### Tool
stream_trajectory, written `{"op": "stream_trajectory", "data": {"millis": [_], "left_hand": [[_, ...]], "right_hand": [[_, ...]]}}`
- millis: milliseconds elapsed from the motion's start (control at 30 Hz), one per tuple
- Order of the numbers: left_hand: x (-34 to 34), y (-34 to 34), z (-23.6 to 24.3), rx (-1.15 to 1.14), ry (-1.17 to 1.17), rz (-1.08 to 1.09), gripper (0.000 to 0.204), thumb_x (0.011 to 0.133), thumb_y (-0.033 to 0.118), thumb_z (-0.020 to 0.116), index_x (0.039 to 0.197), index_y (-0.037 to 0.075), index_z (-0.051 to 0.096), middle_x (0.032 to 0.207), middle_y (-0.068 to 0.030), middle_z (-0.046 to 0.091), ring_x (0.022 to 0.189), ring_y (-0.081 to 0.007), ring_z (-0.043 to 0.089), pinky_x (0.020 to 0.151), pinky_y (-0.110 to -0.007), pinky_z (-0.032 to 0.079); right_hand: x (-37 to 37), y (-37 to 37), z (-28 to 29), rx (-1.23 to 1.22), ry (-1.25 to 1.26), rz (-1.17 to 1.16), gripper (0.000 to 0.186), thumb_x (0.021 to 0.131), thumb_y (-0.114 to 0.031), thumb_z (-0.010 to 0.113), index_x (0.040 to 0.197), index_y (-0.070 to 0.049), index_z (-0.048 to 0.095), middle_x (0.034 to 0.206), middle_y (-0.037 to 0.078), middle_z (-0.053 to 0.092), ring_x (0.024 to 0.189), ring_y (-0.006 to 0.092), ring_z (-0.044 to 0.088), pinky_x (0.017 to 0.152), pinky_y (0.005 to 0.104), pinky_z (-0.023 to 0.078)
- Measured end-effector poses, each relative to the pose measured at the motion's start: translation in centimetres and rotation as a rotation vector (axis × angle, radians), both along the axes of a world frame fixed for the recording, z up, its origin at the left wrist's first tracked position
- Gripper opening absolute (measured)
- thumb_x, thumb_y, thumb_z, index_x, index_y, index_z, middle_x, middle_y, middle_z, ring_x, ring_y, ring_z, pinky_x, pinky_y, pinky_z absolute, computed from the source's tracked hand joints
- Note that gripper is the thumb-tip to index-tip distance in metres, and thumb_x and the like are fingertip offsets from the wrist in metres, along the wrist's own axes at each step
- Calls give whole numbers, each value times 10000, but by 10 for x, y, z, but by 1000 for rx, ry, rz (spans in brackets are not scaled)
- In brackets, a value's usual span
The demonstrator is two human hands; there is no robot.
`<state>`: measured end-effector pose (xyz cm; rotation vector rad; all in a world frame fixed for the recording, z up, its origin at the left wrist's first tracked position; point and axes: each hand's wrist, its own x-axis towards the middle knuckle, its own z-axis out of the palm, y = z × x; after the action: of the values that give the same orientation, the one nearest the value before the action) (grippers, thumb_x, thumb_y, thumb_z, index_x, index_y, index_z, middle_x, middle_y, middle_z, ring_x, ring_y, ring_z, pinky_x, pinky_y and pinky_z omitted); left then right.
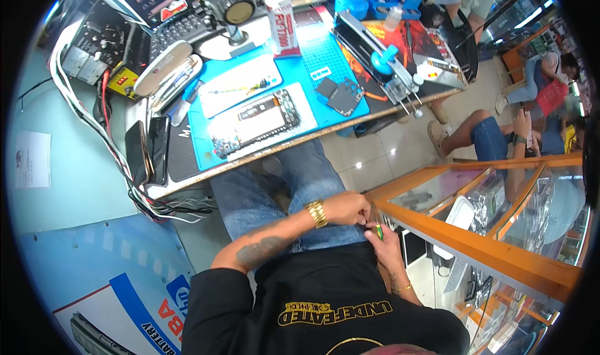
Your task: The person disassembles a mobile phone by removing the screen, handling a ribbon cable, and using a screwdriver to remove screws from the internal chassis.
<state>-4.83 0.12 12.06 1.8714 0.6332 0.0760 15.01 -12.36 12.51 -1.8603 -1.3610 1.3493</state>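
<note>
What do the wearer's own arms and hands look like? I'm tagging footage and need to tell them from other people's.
Both forearms are bare, coming out of short black sleeves of a black T-shirt with yellow lettering. The left forearm carries a dark tattoo and a chunky gold watch just behind the left hand. A thin gold bracelet sits below the right hand. No gloves.
</note>
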Motion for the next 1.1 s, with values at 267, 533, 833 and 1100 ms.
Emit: {"op": "stream_trajectory", "data": {"millis": [267, 533, 833, 1100], "left_hand": [[-72, -11, 93, 597, -402, 740, 148, 788, 25, 772, 932, 52, 753, 918, -98, 722, 819, -277, 685, 722, -379, 555], [-171, -8, 148, 1104, -34, 1199, 531, 781, 183, 844, 1259, 45, 658, 1242, -132, 665, 1140, -316, 608, 962, -423, 477], [-237, 0, 109, 1005, 148, 1057, 860, 707, 385, 885, 1418, 47, 540, 1331, -158, 624, 1242, -334, 557, 1064, -453, 418], [-237, -1, 105, 1015, 199, 1144, 962, 643, 441, 908, 1443, 72, 521, 1302, -118, 630, 1192, -303, 561, 1020, -435, 394]], "right_hand": [[-66, 100, 66, 432, 102, 122, 179, 876, -140, 782, 998, -25, 719, 680, -6, 618, 609, 65, 501, 573, 280, 445], [-126, 255, 143, 675, -325, 319, 270, 922, -265, 683, 1002, -7, 700, 788, 245, 683, 729, 402, 684, 645, 454, 503], [-160, 252, 131, 667, -208, 397, 251, 934, -206, 649, 1095, -22, 702, 752, 203, 684, 681, 301, 661, 656, 389, 501], [-189, 259, 126, 588, -221, 624, 237, 879, -201, 631, 1003, -8, 689, 743, 188, 662, 643, 275, 614, 656, 394, 493]]}}
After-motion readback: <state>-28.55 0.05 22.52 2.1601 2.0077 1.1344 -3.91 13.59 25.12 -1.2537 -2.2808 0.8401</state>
